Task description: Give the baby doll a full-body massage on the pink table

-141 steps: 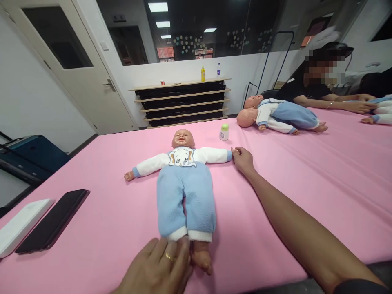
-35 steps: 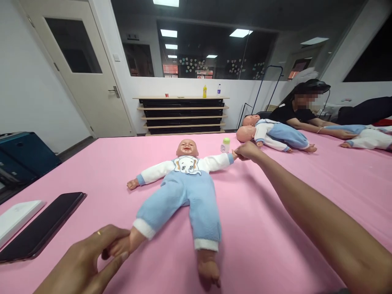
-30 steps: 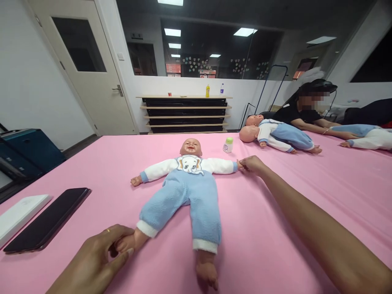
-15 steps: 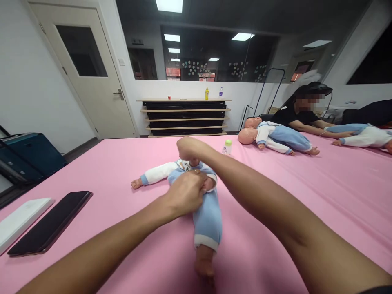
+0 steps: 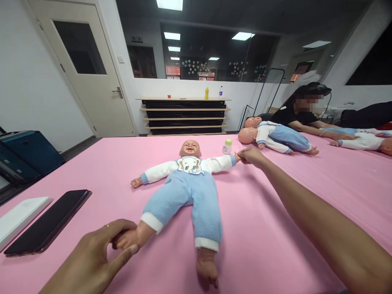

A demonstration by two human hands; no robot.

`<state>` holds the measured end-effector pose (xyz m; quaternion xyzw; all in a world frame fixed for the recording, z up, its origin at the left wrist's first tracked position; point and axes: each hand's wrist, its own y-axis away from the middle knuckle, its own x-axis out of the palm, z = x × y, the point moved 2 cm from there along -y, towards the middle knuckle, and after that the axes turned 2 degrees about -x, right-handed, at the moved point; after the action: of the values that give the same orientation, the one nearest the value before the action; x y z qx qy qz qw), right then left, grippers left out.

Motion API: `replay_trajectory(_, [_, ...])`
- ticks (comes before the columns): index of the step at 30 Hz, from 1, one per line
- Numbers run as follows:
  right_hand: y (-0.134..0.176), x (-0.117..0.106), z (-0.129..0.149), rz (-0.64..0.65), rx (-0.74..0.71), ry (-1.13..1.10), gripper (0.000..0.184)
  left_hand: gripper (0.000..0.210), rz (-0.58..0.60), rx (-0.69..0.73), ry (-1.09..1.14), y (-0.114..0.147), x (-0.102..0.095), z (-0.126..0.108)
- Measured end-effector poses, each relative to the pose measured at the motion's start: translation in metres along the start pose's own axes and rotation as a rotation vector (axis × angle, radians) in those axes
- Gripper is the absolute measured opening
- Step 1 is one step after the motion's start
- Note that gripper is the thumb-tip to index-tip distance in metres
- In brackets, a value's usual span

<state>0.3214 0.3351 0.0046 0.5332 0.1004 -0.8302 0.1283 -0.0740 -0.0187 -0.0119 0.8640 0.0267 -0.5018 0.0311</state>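
A baby doll [image 5: 190, 185] in a light blue and white outfit with an elephant face on its chest lies on its back on the pink table cover [image 5: 263, 228], head away from me. My left hand [image 5: 101, 249] is closed around the doll's foot at the left, its leg stretched out toward me. With my right hand [image 5: 251, 157] I pinch the doll's hand at the right, and that arm is held out sideways. The doll's other arm and other leg lie free on the cover. A small bottle with a green cap [image 5: 227, 146] stands just beyond the held arm.
On the left lie a black phone [image 5: 49, 222] and a white flat box [image 5: 21, 218]. More dolls [image 5: 275, 136] rest at the far right, where another person [image 5: 301, 110] leans over one. A teal suitcase [image 5: 32, 159] stands beyond the left edge.
My hands have moved apart from over the doll's middle. The doll's leg has gone down and left with my left hand, and its arm out to the right with my right.
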Motion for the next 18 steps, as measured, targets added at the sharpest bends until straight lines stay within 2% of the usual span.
replay_trajectory(2, [0.011, 0.027, -0.020, -0.009, 0.052, -0.103, 0.020, 0.028, 0.077, -0.029, 0.006, 0.000, 0.018, 0.008])
replay_trajectory(4, [0.015, 0.041, -0.029, -0.027, 0.085, -0.139, 0.024, 0.027, 0.116, -0.034, 0.014, -0.001, 0.024, 0.009])
replay_trajectory(6, [0.011, 0.035, -0.028, -0.059, 0.093, -0.160, 0.027, 0.027, 0.105, -0.014, 0.008, -0.002, 0.015, 0.006])
replay_trajectory(8, [0.003, 0.013, -0.014, -0.104, 0.086, -0.173, 0.031, 0.028, 0.011, 0.034, -0.020, -0.005, -0.008, -0.003])
replay_trajectory(10, [-0.006, -0.016, 0.018, -0.125, 0.033, -0.109, 0.031, 0.030, -0.148, 0.096, -0.056, -0.014, -0.035, -0.022])
replay_trajectory(11, [-0.010, -0.029, 0.042, -0.114, -0.025, -0.008, 0.030, 0.030, -0.210, 0.136, -0.066, -0.022, -0.045, -0.035])
replay_trajectory(13, [-0.014, -0.040, 0.100, 0.025, -0.190, 0.285, 0.024, 0.023, -0.244, 0.244, -0.063, -0.046, -0.052, -0.070])
replay_trajectory(15, [-0.014, -0.032, 0.163, 0.135, -0.265, 0.351, 0.014, 0.011, -0.165, 0.381, -0.038, -0.076, -0.036, -0.109])
replay_trajectory(18, [-0.008, 0.007, 0.237, 0.302, -0.364, 0.422, 0.017, 0.007, -0.082, 0.470, -0.049, -0.117, 0.008, -0.154])
